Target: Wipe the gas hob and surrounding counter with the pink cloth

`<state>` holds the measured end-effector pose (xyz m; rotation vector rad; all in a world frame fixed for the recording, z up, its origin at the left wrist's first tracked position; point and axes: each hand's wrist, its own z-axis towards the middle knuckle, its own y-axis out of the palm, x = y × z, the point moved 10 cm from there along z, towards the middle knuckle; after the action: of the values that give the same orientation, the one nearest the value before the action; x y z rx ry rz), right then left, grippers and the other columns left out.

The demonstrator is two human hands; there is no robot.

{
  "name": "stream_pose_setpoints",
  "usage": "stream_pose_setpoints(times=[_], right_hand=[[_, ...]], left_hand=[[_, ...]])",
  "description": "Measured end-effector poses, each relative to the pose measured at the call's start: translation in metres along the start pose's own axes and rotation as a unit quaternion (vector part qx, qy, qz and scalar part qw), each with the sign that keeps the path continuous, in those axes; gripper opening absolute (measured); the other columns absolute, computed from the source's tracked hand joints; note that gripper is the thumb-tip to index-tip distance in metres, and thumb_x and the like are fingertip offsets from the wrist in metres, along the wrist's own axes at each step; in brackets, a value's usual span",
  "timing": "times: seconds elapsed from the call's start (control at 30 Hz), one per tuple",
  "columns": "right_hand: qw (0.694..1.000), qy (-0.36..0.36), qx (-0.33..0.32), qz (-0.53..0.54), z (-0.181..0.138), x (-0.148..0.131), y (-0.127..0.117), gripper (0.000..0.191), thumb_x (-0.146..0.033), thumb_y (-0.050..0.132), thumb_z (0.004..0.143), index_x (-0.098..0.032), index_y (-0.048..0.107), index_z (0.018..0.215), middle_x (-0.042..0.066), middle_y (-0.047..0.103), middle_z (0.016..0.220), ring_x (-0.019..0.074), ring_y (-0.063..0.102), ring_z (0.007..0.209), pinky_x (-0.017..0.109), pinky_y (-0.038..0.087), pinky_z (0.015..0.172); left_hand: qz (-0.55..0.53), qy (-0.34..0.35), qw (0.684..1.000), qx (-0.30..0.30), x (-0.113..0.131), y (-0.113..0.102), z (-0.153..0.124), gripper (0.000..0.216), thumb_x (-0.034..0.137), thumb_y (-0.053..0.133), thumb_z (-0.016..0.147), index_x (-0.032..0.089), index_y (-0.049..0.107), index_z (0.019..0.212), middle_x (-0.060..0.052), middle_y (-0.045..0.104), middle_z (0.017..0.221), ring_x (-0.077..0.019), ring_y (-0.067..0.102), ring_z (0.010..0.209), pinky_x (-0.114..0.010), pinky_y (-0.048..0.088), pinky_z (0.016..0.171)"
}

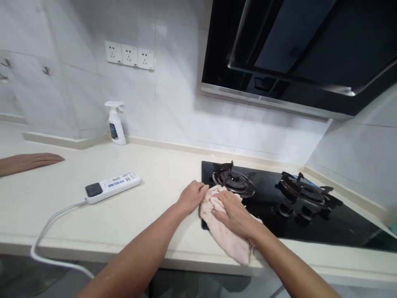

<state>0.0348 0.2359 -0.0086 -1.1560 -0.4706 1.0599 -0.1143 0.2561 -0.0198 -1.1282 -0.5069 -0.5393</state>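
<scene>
A pale pink cloth (229, 242) lies bunched over the left front of the black gas cooktop (263, 215) and drapes onto the counter. My right hand (232, 211) presses down on it, with the fingers bent into its folds. Just beside it, my left hand (192, 196) rests at the cooktop's left edge. Its fingers are curled together and their tips meet the cloth; what they grip, if anything, is hidden. The left burner (234, 180) stands right behind the cloth.
Another person's hand (40, 160) lies flat on the counter at far left. A white power strip (113, 187) trails its cable over the front edge. A spray bottle (115, 126) stands by the wall. The right burner (308, 190) sits farther along; a range hood (288, 49) overhangs.
</scene>
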Motion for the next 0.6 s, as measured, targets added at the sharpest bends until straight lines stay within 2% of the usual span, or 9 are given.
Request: stream_pose_setpoints(times=[0.13, 0.27, 0.37, 0.6], right_hand=[[0.999, 0.027, 0.006, -0.037, 0.045, 0.017, 0.018, 0.033, -0.034, 0.061, 0.098, -0.021, 0.058, 0.127, 0.011, 0.058, 0.126, 0.0266, 0.05, 0.115, 0.043, 0.042, 0.104], [0.998, 0.031, 0.006, -0.055, 0.074, 0.023, 0.029, 0.034, -0.032, 0.057, 0.1, -0.021, 0.058, 0.132, 0.01, 0.059, 0.13, 0.0263, 0.049, 0.12, 0.041, 0.04, 0.107], [0.997, 0.036, 0.008, -0.064, 0.081, 0.022, 0.032, 0.034, -0.033, 0.055, 0.101, -0.019, 0.058, 0.132, 0.012, 0.059, 0.131, 0.028, 0.049, 0.121, 0.041, 0.039, 0.106], [0.993, 0.059, 0.012, -0.103, 0.076, 0.018, 0.032, 0.039, -0.037, 0.058, 0.098, -0.018, 0.058, 0.132, 0.014, 0.057, 0.129, 0.0303, 0.049, 0.116, 0.043, 0.041, 0.103]], left_hand=[[-0.015, -0.004, 1.0, 0.013, -0.005, 0.001, 0.002, 0.042, 0.046, 0.037, 0.103, 0.021, 0.07, 0.113, -0.011, 0.068, 0.111, -0.025, 0.064, 0.109, -0.036, 0.048, 0.099], [-0.025, -0.021, 0.999, 0.038, -0.013, -0.003, 0.001, 0.048, 0.049, 0.036, 0.103, 0.022, 0.062, 0.132, -0.012, 0.065, 0.119, -0.0257, 0.062, 0.115, -0.039, 0.046, 0.105], [-0.026, -0.029, 0.998, 0.044, -0.015, -0.005, 0.0, 0.048, 0.05, 0.037, 0.103, 0.024, 0.062, 0.134, -0.011, 0.064, 0.116, -0.0264, 0.063, 0.114, -0.041, 0.046, 0.106], [-0.027, -0.015, 0.999, 0.043, -0.013, -0.007, 0.003, 0.043, 0.048, 0.039, 0.103, 0.024, 0.067, 0.126, -0.01, 0.068, 0.113, -0.0252, 0.063, 0.113, -0.039, 0.047, 0.105]])
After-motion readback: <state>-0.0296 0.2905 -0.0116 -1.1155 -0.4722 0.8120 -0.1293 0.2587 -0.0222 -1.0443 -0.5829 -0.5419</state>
